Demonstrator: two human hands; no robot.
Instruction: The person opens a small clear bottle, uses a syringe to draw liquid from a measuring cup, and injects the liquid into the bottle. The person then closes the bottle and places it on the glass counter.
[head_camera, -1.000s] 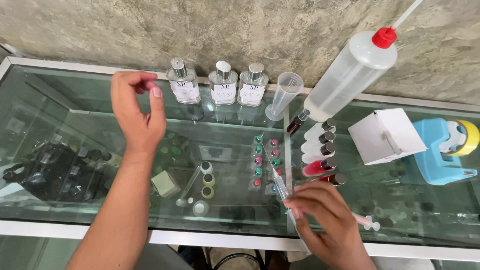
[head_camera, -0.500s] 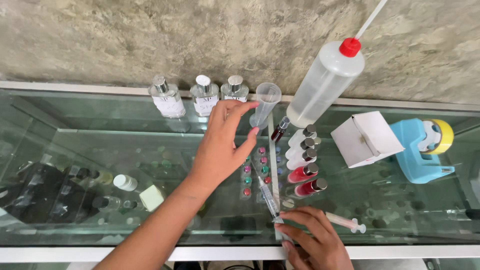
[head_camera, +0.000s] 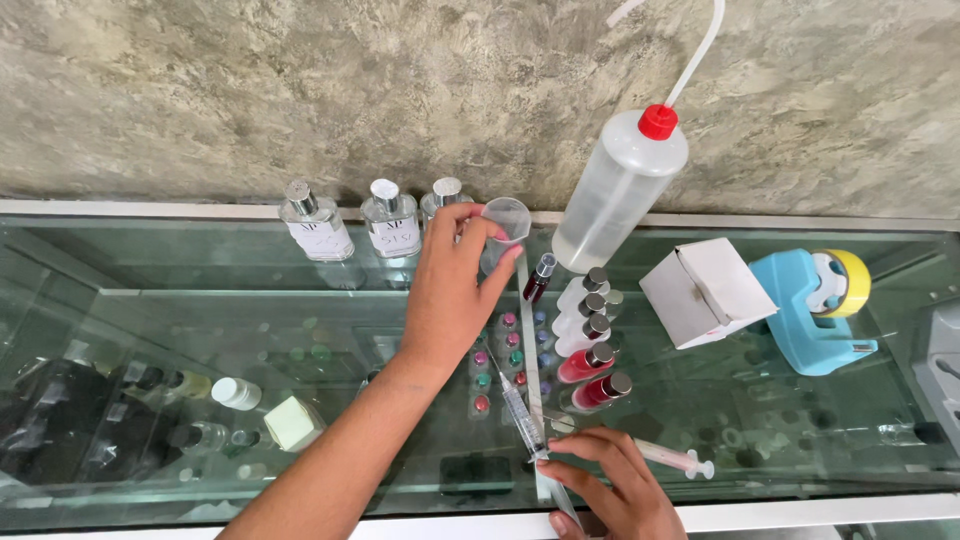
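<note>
Glass counter (head_camera: 200, 300) runs along a rough plaster wall. Left hand (head_camera: 452, 290) closes its fingers around a clear measuring cup (head_camera: 503, 232), just left of the wash bottle (head_camera: 618, 190). Right hand (head_camera: 610, 485) pinches a syringe (head_camera: 520, 415) lying near that bottle's front.

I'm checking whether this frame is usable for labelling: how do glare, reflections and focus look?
Head view: even daylight, no harsh glare; the glass counter shows shelf items beneath, cluttering the surface; left hand on the measuring cylinder is sharp; straight edges bow slightly.
</note>
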